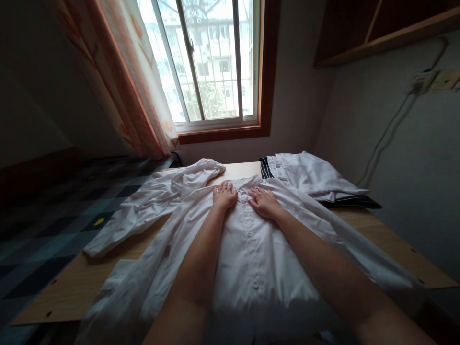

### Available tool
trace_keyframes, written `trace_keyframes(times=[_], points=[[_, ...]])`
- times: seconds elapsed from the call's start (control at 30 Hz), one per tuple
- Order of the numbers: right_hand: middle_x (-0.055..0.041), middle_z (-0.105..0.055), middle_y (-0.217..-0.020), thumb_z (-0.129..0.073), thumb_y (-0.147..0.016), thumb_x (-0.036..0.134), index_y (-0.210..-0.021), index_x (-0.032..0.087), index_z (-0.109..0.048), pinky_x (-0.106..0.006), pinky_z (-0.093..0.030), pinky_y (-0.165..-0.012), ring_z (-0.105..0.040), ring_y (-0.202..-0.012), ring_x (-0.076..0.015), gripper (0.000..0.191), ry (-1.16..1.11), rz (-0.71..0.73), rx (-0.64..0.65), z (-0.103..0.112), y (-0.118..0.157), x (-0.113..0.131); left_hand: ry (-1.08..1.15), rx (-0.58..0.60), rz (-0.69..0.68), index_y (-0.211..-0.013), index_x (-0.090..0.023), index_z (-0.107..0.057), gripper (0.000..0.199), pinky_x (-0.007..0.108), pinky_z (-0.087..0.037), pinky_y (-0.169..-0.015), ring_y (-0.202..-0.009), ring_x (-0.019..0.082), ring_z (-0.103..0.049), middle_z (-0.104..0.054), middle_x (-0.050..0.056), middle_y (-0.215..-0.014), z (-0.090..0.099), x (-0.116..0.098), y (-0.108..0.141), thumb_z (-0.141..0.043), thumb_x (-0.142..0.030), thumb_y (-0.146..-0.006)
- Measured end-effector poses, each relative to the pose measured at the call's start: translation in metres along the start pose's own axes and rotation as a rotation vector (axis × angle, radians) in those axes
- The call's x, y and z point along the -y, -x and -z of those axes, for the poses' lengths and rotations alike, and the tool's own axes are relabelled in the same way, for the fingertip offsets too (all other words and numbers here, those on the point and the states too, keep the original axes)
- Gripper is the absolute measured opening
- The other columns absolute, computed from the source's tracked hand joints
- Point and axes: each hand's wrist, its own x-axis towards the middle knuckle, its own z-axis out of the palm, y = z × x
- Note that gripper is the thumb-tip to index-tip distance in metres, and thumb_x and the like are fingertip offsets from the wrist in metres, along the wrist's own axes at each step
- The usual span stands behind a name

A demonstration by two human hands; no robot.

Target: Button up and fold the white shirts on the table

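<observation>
A white button-up shirt (pixel 247 258) lies front side up across the wooden board, its collar (pixel 249 182) at the far end and its button line running toward me. My left hand (pixel 225 195) rests flat on the cloth just left of the collar, fingers stretched out. Right of the collar, my right hand (pixel 264 202) also lies on the shirt with its fingers spread. Neither hand grips anything. My forearms cover part of the shirt's front. Another white garment (pixel 151 196) with a long sleeve lies crumpled to the left.
The wooden board (pixel 377 230) sits beside a checked bed cover (pixel 43 230) on the left. Folded white clothes (pixel 309 175) with a black-and-white striped piece (pixel 265 167) lie at the back right. A curtain (pixel 132 96) hangs beside the window (pixel 212 62). A cord (pixel 384 134) runs down the right wall.
</observation>
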Motion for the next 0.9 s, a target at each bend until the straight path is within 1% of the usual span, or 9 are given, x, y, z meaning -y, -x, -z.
trace_keyframes(times=[0.13, 0.3, 0.5, 0.57, 0.63, 0.7, 0.77, 0.83, 0.9], points=[[-0.0008, -0.031, -0.164, -0.031, -0.104, 0.045, -0.154, 0.024, -0.040, -0.051, -0.010, -0.123, -0.023, -0.152, -0.0232, 0.055, -0.004, 0.007, 0.001, 0.001, 0.001, 0.001, 0.008, -0.007, 0.032, -0.154, -0.020, -0.038, 0.064, 0.044, -0.015, -0.125, -0.154, 0.021, -0.019, -0.025, 0.006, -0.166, 0.003, -0.002, 0.002, -0.026, -0.048, -0.097], [-0.0023, -0.033, -0.163, -0.033, -0.104, 0.044, -0.153, 0.024, -0.042, -0.052, -0.011, -0.123, -0.024, -0.151, -0.0241, 0.054, -0.012, 0.007, -0.011, 0.001, 0.001, 0.001, 0.036, -0.041, 0.073, -0.153, -0.025, -0.042, 0.066, 0.044, -0.016, -0.124, -0.154, 0.027, -0.020, -0.025, 0.006, -0.166, 0.003, -0.002, 0.006, -0.029, -0.056, -0.096], [-0.0037, -0.041, -0.159, -0.039, -0.102, 0.050, -0.146, 0.024, -0.052, -0.050, -0.014, -0.122, -0.022, -0.152, -0.0254, 0.052, -0.058, -0.005, -0.071, -0.003, -0.004, -0.001, 0.027, -0.034, 0.069, -0.154, -0.026, -0.040, 0.066, 0.045, -0.016, -0.124, -0.153, 0.029, -0.021, -0.025, 0.008, -0.166, 0.004, -0.001, 0.004, -0.030, -0.056, -0.096], [-0.0052, -0.043, -0.158, -0.039, -0.102, 0.050, -0.141, 0.024, -0.057, -0.047, -0.018, -0.121, -0.025, -0.151, -0.0256, 0.050, -0.072, -0.032, -0.103, -0.004, -0.006, -0.002, 0.022, -0.030, 0.062, -0.154, -0.026, -0.041, 0.066, 0.045, -0.016, -0.124, -0.153, 0.029, -0.023, -0.026, 0.008, -0.166, 0.005, 0.000, 0.003, -0.030, -0.056, -0.096], [-0.0069, -0.044, -0.157, -0.041, -0.102, 0.047, -0.138, 0.023, -0.060, -0.043, -0.022, -0.120, -0.027, -0.149, -0.0253, 0.047, -0.072, -0.077, -0.167, -0.004, -0.009, 0.000, 0.017, -0.031, 0.057, -0.154, -0.026, -0.041, 0.066, 0.044, -0.017, -0.124, -0.152, 0.029, -0.023, -0.026, 0.007, -0.166, 0.005, 0.001, 0.004, -0.030, -0.056, -0.096], [-0.0082, -0.044, -0.157, -0.043, -0.101, 0.040, -0.139, 0.022, -0.059, -0.040, -0.023, -0.119, -0.028, -0.149, -0.0246, 0.045, -0.054, -0.118, -0.244, -0.002, -0.014, 0.003, 0.014, -0.037, 0.053, -0.154, -0.027, -0.041, 0.065, 0.044, -0.017, -0.124, -0.153, 0.029, -0.023, -0.026, 0.006, -0.166, 0.006, 0.001, 0.006, -0.030, -0.056, -0.096], [-0.0089, -0.043, -0.157, -0.043, -0.100, 0.034, -0.143, 0.020, -0.055, -0.039, -0.022, -0.119, -0.027, -0.149, -0.0239, 0.046, -0.023, -0.132, -0.281, -0.001, -0.021, 0.007, 0.018, -0.041, 0.049, -0.154, -0.027, -0.040, 0.065, 0.044, -0.016, -0.124, -0.153, 0.028, -0.022, -0.025, 0.005, -0.166, 0.006, 0.001, 0.007, -0.029, -0.056, -0.097], [-0.0092, -0.040, -0.160, -0.040, -0.101, 0.034, -0.146, 0.018, -0.052, -0.039, -0.017, -0.121, -0.023, -0.151, -0.0233, 0.049, 0.016, -0.113, -0.257, -0.002, -0.028, 0.012, 0.026, -0.039, 0.052, -0.154, -0.027, -0.040, 0.066, 0.044, -0.016, -0.124, -0.153, 0.028, -0.021, -0.025, 0.005, -0.166, 0.005, 0.001, 0.009, -0.028, -0.057, -0.097], [-0.0101, -0.033, -0.163, -0.035, -0.103, 0.039, -0.150, 0.017, -0.046, -0.041, -0.011, -0.122, -0.019, -0.152, -0.0238, 0.053, 0.041, -0.093, -0.178, -0.004, -0.035, 0.015, 0.031, -0.033, 0.053, -0.155, -0.026, -0.039, 0.066, 0.044, -0.015, -0.124, -0.154, 0.028, -0.020, -0.024, 0.005, -0.166, 0.005, 0.001, 0.010, -0.028, -0.057, -0.097]])
